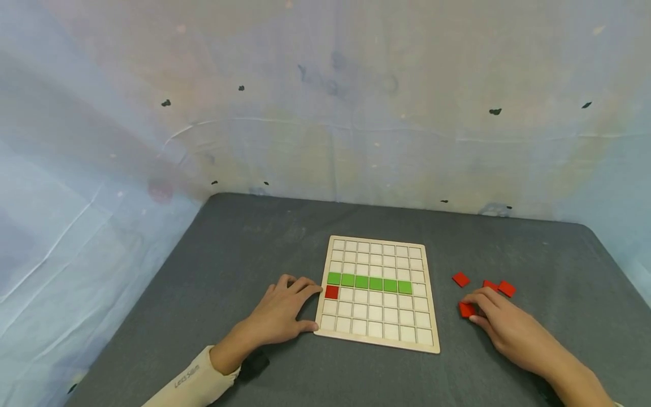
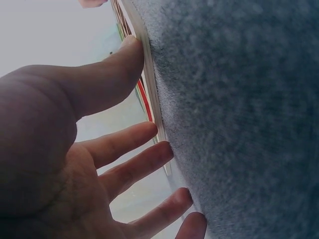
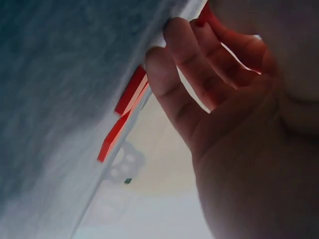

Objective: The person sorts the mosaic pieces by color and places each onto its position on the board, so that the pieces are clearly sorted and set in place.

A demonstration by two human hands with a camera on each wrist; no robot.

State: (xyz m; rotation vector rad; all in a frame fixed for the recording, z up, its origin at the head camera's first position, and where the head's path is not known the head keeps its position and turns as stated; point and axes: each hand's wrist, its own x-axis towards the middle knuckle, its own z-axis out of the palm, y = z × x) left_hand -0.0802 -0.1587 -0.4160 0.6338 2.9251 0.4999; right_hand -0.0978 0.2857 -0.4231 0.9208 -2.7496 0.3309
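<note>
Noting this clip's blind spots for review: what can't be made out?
Head view: part of the flat red square tile that the right hand pinches, covered by that hand.
Head view: dark lettering on the cream fabric sleeve, too small to read surely.
Left wrist view: most of the pale wooden grid board's face, seen nearly edge-on.

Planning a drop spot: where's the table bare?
Free: table left of the grid board, beyond the left hand; also the strip between board and backdrop. Crowded: just right of the board, with red tiles and the right hand.
</note>
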